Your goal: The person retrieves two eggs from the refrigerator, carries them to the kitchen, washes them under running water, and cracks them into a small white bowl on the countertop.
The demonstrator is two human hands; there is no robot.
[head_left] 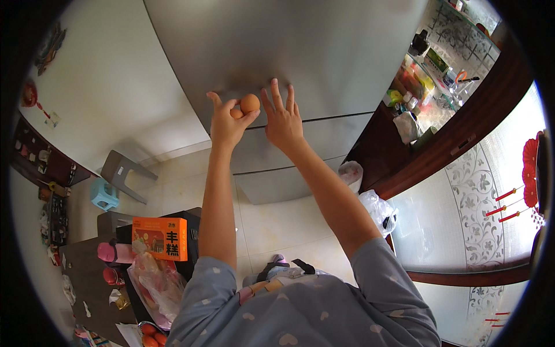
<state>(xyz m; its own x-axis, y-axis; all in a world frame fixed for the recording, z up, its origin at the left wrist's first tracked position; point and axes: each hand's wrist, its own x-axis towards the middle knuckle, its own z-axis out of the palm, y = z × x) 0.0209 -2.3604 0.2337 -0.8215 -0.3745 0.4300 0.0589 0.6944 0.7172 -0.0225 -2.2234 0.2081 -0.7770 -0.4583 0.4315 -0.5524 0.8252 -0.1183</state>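
My left hand holds two brown eggs, with its thumb and fingers curled around them. The upper egg shows almost whole, while the other egg is partly covered by the thumb and fingers. To its right, my right hand is empty, fingers spread and pointing up the front of a grey refrigerator. Its fingertips look to be at the door surface, though whether they press on it is hard to tell. Below both hands run the seams between the refrigerator's upper door and lower drawers.
On the left a dark table bears an orange box, a pink bottle, plastic bags and red tomatoes. Stools stand by the wall. Plastic bags lie on the floor right of the refrigerator, beside a shelved wooden cabinet.
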